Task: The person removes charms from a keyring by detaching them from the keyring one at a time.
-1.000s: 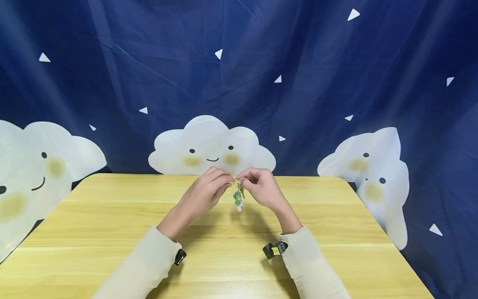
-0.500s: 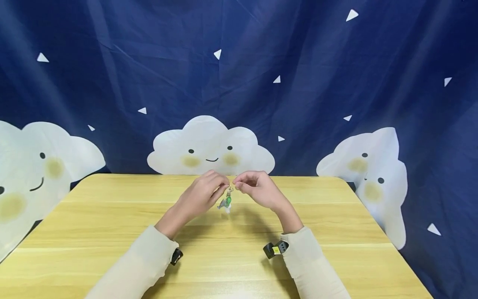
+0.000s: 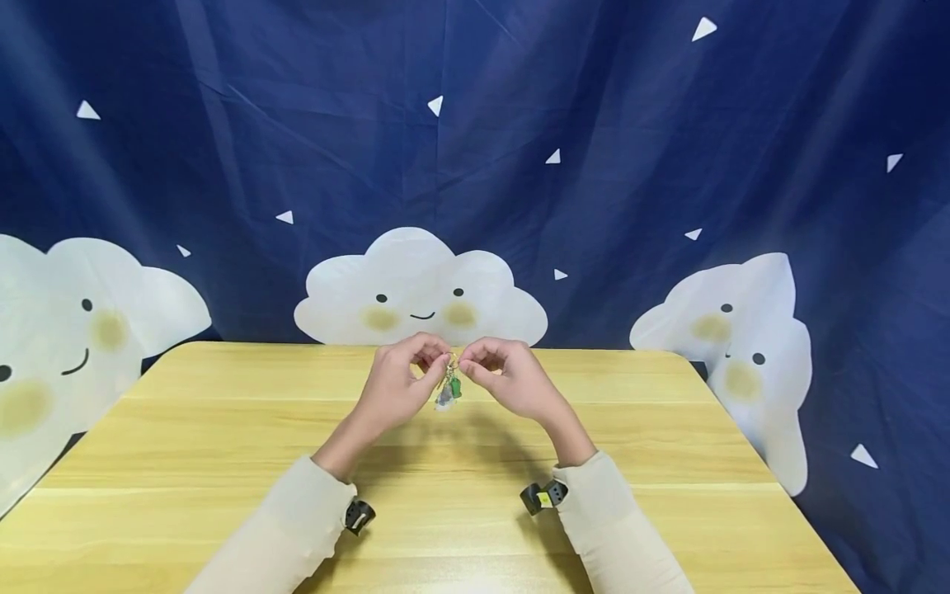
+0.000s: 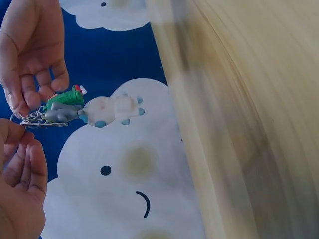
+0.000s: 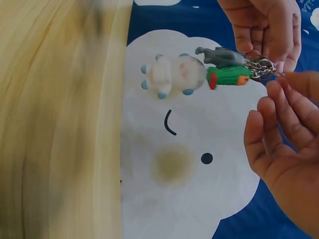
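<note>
A bunch of small figure keychains (image 3: 448, 392) hangs between the two hands, above the table. In the left wrist view it holds a green figure (image 4: 65, 97), a grey figure (image 4: 62, 113) and a white figure (image 4: 102, 111) with blue paws. Metal rings and chain (image 5: 261, 67) join them at the top. My left hand (image 3: 392, 381) pinches the metal at the top of the bunch between thumb and finger. From the other side, my right hand (image 3: 515, 381) pinches the ring's end, its thumb and index fingertips together in the right wrist view.
A light wooden table (image 3: 445, 511) lies under both forearms. Behind its far edge hangs a dark blue curtain (image 3: 490, 198) printed with smiling clouds (image 3: 419, 285) and white triangles. Each wrist wears a black camera.
The bunch has shifted left, from between the hands to beside the left fingertips. The left hand has turned so its thumb shows. The right fingertips, apart from it half a second ago, now meet the ring.
</note>
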Motion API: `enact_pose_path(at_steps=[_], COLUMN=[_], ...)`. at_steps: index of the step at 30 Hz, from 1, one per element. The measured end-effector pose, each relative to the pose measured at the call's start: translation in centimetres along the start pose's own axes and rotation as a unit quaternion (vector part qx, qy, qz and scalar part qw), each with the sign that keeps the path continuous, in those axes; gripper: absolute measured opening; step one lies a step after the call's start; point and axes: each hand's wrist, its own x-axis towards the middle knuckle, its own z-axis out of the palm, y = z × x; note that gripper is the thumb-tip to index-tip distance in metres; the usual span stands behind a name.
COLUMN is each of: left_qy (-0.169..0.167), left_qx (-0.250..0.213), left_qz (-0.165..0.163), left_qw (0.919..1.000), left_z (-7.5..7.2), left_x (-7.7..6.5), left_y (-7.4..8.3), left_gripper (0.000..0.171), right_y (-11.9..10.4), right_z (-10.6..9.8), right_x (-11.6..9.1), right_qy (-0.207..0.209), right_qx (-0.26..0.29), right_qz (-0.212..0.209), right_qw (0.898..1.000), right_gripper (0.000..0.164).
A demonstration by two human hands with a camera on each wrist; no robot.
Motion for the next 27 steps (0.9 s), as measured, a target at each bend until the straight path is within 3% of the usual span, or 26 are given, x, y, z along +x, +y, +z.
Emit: enact_pose_path(at_steps=[5, 10, 12, 18, 24, 27], left_qy=[0.022, 0.023, 0.022, 0.018, 0.038, 0.046], left_qx=[-0.034, -0.075, -0.081, -0.065, -0.101, -0.118], left_qz=[-0.050, -0.117, -0.123, -0.100, -0.154, -0.166], left_qw=[0.9979, 0.9900, 0.9888, 0.9928, 0.9821, 0.9780], left_z=[0.2, 0.0, 0.0, -0.1, 0.2, 0.3], left_x=[0.0, 0.0, 0.1, 0.5, 0.5, 0.5], left_y=[0.7, 1.3, 1.3, 1.2, 1.6, 1.8], left_gripper=[0.004, 0.005, 0.008, 0.006, 0.005, 0.006], right_y=[-0.1, 0.0, -0.1, -0.3, -0.5, -0.5], right_z=[0.2, 0.3, 0.3, 0.1, 0.3, 0.3], right_x=[0.0, 0.0, 0.0, 0.1, 0.1, 0.1], right_qy=[0.009, 0.028, 0.029, 0.035, 0.044, 0.051], right_qx=[0.009, 0.018, 0.024, 0.038, 0.045, 0.033], right_qz=[-0.010, -0.028, -0.033, -0.028, -0.011, -0.010], right_qw=[1.000, 0.999, 0.999, 0.998, 0.998, 0.998], right_gripper=[0.006, 0.009, 0.011, 0.012, 0.009, 0.007])
